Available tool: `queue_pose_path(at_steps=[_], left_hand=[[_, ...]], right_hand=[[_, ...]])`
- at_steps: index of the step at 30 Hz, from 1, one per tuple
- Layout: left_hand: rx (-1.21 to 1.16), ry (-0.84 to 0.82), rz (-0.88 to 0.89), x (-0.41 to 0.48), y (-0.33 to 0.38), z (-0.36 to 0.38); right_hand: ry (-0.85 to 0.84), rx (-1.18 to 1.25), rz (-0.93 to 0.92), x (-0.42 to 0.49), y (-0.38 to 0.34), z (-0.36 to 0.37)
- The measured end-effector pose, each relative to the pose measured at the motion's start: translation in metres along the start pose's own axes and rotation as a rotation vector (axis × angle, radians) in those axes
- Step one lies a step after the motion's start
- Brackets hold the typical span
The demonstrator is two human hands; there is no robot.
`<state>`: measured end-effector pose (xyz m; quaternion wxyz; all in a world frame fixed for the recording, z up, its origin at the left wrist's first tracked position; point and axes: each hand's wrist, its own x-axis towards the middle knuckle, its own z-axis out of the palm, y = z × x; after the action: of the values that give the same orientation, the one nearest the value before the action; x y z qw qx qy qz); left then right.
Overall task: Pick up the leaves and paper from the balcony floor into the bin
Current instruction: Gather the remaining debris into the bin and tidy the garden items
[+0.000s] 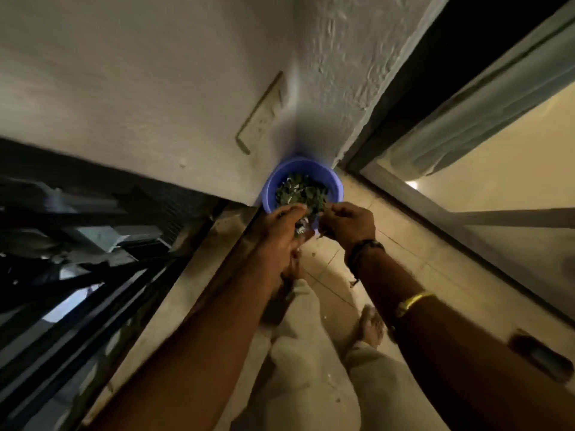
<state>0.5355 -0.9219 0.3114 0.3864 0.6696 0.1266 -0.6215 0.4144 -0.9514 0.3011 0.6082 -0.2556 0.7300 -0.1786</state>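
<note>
The bin in the corner already holds a heap of leaves. Over its near rim, the left hand grips a clump of leaves and paper, and the right hand pinches leaf scraps. The visible floor shows little litter, so the task looks nearly done.

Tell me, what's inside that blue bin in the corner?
A heap of green leaves with pale paper bits fills the blue bin. Its bottom is buried under them, and the left hand, gripping a clump of scraps, and the right hand cover its near rim.
</note>
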Motion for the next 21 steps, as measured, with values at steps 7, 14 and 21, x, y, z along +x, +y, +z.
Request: queue_pose_path(at_steps=[7,14,21], left_hand=[[0.215,0.023,-0.081,0.133,0.012,-0.013],[0.284,-0.004,-0.005,0.019,0.021,0.007],[0.681,-0.277,0.151,-0.161,-0.014,0.053]], right_hand=[[0.023,-0.257,0.002,0.106,0.009,0.039],[0.152,0.161,0.021,0.003,-0.001,-0.023],[0.376,0.396,-0.102,-0.182,0.002,-0.125]])
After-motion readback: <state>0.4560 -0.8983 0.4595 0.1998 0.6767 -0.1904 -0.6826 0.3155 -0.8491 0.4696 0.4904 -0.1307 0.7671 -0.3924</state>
